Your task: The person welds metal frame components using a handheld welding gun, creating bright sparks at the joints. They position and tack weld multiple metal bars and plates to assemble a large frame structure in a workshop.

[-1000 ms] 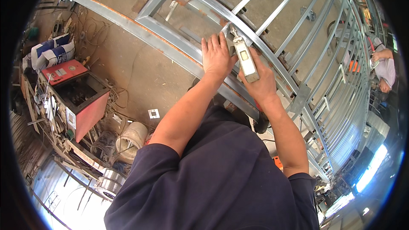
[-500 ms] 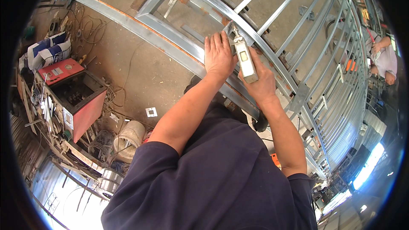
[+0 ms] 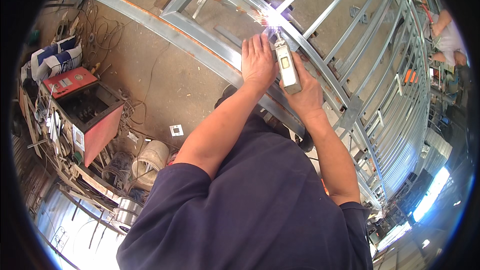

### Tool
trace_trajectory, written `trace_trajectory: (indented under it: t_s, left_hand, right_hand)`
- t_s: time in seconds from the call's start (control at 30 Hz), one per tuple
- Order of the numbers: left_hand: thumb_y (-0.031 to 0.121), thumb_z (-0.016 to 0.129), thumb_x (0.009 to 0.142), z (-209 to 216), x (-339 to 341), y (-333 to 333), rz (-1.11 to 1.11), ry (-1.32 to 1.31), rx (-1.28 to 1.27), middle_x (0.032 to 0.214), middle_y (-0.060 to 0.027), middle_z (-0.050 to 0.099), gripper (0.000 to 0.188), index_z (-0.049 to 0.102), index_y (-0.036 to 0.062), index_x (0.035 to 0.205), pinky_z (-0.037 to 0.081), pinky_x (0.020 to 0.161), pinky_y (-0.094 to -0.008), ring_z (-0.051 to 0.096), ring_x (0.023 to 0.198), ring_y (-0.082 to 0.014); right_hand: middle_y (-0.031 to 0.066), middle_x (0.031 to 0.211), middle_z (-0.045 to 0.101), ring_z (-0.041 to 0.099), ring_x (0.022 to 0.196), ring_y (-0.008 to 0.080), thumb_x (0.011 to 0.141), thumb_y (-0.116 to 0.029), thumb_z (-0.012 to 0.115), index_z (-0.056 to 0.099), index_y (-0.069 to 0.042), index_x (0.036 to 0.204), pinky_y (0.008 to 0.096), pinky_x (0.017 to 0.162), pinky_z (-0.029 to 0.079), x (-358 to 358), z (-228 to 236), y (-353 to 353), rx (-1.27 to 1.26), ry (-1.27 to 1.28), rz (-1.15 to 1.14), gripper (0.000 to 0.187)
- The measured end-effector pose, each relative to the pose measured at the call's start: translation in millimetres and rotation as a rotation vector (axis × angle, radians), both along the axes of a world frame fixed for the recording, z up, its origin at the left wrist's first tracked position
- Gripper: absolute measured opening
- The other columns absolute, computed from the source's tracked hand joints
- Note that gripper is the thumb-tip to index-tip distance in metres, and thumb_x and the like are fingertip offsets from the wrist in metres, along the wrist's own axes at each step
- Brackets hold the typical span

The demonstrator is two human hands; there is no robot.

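Note:
My right hand is wrapped round a boxy silver-grey handheld welding gun. Its narrow tip points away from me, and a bright white-violet glare with orange sparks burns there, against a grey metal frame. The exact spot under the tip is lost in the light. My left hand lies beside the gun on the near side of the frame, its fingers stretched forward toward the sparks. Its thumb is close to the gun; whether they touch I cannot tell.
A long angled steel bar runs across at the upper left. On the left stand a red open-topped machine, a bucket and a wire spool. Cables lie on the floor. Another person is at the far right.
Glare and sparks have appeared at the welding gun's tip. The gun and both my hands have barely moved. The person at the far right has shifted position.

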State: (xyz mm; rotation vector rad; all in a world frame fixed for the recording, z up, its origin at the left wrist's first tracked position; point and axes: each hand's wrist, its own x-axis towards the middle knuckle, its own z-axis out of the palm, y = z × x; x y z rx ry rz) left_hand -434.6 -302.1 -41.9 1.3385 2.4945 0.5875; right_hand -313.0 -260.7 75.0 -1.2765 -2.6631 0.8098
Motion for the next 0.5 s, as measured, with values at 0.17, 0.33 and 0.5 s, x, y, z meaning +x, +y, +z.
trace_trajectory:
  t_s: [0.17,0.33,0.5]
  left_hand:
    - [0.041,0.077,0.085,7.0,-1.3,-0.9,-0.017,0.006,-0.030,0.149,-0.0246,0.044,0.095,0.035,-0.0093,0.154,0.022,0.127,-0.0509,0.041,0.144,-0.0395]
    - [0.043,0.078,0.084,8.7,-1.9,-0.5,-0.013,-0.001,-0.055,0.150,-0.0246,0.044,0.098,0.034,-0.0089,0.154,0.022,0.127,-0.0507,0.041,0.145,-0.0391]
    - [0.044,0.078,0.085,12.1,-2.6,-1.5,-0.019,-0.014,-0.060,0.150,-0.0248,0.045,0.098,0.034,-0.0084,0.155,0.022,0.127,-0.0507,0.041,0.145,-0.0391]
  right_hand:
    - [0.0233,0.101,0.074,0.072,0.096,0.0443,0.079,-0.011,0.082,0.045,-0.023,0.155,0.0483,0.081,0.060,-1.5,6.0,-1.1,-0.015,-0.020,-0.023,0.085]
    - [0.0223,0.103,0.075,0.072,0.097,0.0433,0.078,-0.010,0.081,0.046,-0.023,0.155,0.0473,0.081,0.060,0.9,5.8,-1.1,-0.004,0.010,-0.015,0.085]
    - [0.0207,0.108,0.075,0.072,0.100,0.0426,0.077,-0.010,0.083,0.046,-0.024,0.155,0.0470,0.082,0.060,4.1,4.9,-1.6,-0.013,-0.011,-0.026,0.088]
